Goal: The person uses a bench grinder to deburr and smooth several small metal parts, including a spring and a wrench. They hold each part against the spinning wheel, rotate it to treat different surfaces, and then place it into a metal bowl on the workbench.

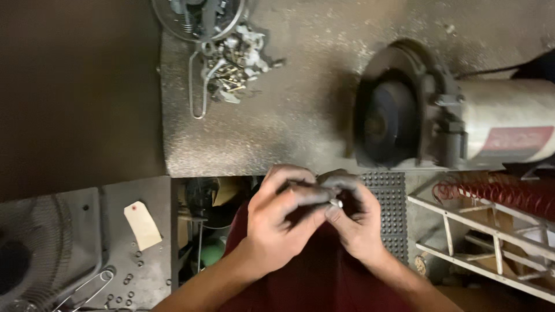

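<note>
Nearest the lens: two grimy bare hands, meeting over a dark red lap at the lower centre. Left hand point(283, 216) curled, thumb and fingers pinched around a small pale metal piece point(336, 203); right hand point(355, 216) closing on the same piece from 3 o'clock, fingertips touching those of the left. Piece almost wholly buried between the fingertips, only a bright end showing; long axis impossible to tell. Both hands equally near, both gripping.

Outward from the fingers: at 12 o'clock, beyond the knuckles, a speckled grey workbench point(289, 104), dusty and gritty. At 1 to 2 o'clock, well apart from the hands, a bench grinder point(404, 110) with dark wheel inside its guard, pale motor body running off to the right. At 11 o'clock, far up the bench, a heap of small metal parts point(237, 60) beside a wire-handled bowl. At 3 o'clock, a studded black rubber mat point(393, 202) just beside the right hand, then a white frame rack holding red coiled springs point(503, 193). At 9 o'clock, a lower grey surface with a blank cream tag point(142, 225), scattered small washers and a fan grille point(29, 248).
</note>
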